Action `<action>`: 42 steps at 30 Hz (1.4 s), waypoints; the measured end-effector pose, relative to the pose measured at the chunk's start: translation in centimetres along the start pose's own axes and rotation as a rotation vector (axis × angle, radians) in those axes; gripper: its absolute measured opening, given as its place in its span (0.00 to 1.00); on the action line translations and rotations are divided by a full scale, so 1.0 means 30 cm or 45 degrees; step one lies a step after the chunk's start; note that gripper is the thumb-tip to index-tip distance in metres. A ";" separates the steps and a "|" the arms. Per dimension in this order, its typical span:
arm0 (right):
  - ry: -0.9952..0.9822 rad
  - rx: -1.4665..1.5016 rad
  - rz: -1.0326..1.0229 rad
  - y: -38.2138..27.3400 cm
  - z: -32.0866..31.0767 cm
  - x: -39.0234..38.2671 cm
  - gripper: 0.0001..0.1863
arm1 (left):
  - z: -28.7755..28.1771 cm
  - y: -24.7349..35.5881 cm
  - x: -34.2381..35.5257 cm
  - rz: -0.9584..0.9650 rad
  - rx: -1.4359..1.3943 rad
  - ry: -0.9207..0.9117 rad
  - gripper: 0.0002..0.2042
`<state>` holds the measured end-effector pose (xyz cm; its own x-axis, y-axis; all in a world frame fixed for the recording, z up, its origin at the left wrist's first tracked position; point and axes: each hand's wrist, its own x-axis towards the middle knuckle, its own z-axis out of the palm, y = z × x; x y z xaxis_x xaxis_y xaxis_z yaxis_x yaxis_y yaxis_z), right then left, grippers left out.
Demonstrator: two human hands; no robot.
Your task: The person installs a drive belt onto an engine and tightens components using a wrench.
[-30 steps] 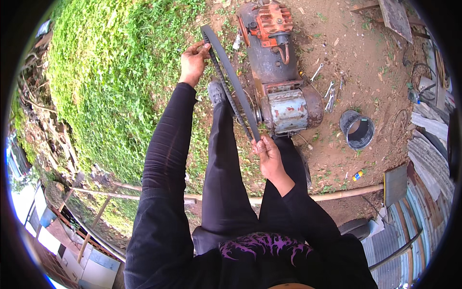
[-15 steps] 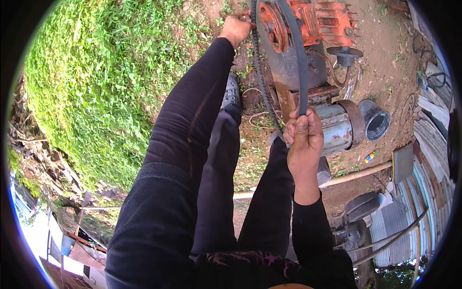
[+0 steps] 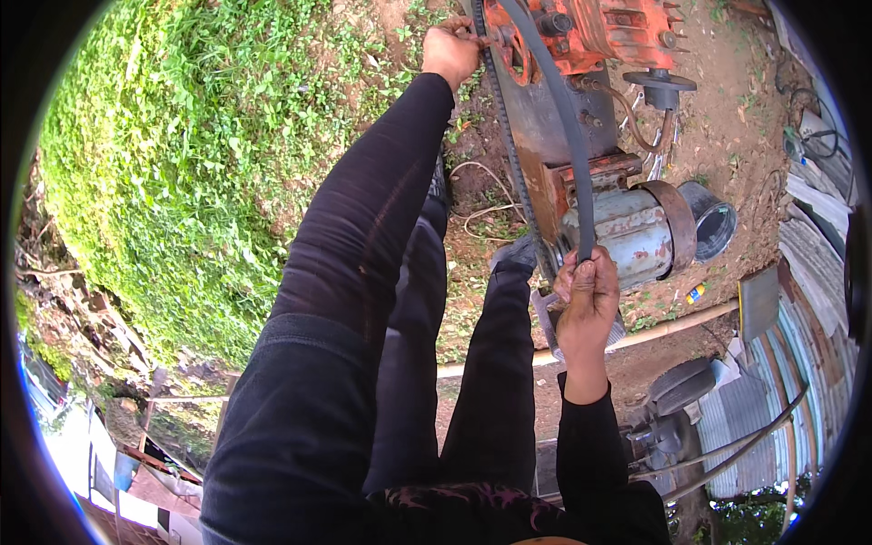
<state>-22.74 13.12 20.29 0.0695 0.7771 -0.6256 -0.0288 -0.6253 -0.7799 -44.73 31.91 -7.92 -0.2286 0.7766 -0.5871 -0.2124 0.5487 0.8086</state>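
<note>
A long black drive belt [image 3: 582, 182] hangs in a loop, its one side smooth and the other ribbed. At its lower end my right hand [image 3: 589, 295] is closed on it, thumb on top, beside a grey electric motor [image 3: 633, 232] with worn paint. My left hand [image 3: 451, 52] reaches far ahead, fingers bent round the belt's ribbed side, next to the orange pulley [image 3: 521, 62]. That pulley sits on an orange finned compressor pump [image 3: 613, 34], partly behind the belt. Beneath the pump is a dark metal tank [image 3: 563, 118].
A black round filter-like part [image 3: 661, 84] juts from the pump's right. A dark bucket [image 3: 713, 225] lies behind the motor, and wrenches [image 3: 656, 166] lie on the dirt. Grass [image 3: 182, 182] spreads at left; corrugated sheets [image 3: 740, 427] and a tyre [image 3: 683, 386] stand at right.
My right hand has drawn the belt's lower end nearer to me and slightly right, past the motor. The left hand has shifted only slightly. The machine sits slightly higher in view.
</note>
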 end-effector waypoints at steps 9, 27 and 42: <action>-0.067 0.188 -0.023 -0.036 0.041 0.105 0.12 | -0.020 0.038 0.010 0.056 0.362 0.027 0.12; -0.105 -0.415 -0.022 0.327 -0.079 -0.191 0.09 | -0.271 0.031 -0.363 -0.075 -0.075 0.218 0.15; 0.230 -0.828 -0.234 0.254 -0.304 -0.171 0.09 | -0.038 -0.119 -0.447 0.112 -0.257 0.170 0.16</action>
<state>-14.21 3.71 17.74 0.1826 0.8856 -0.4271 0.5980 -0.4448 -0.6667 -41.99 19.19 -2.97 -0.3755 0.7634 -0.5256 -0.3686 0.3974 0.8404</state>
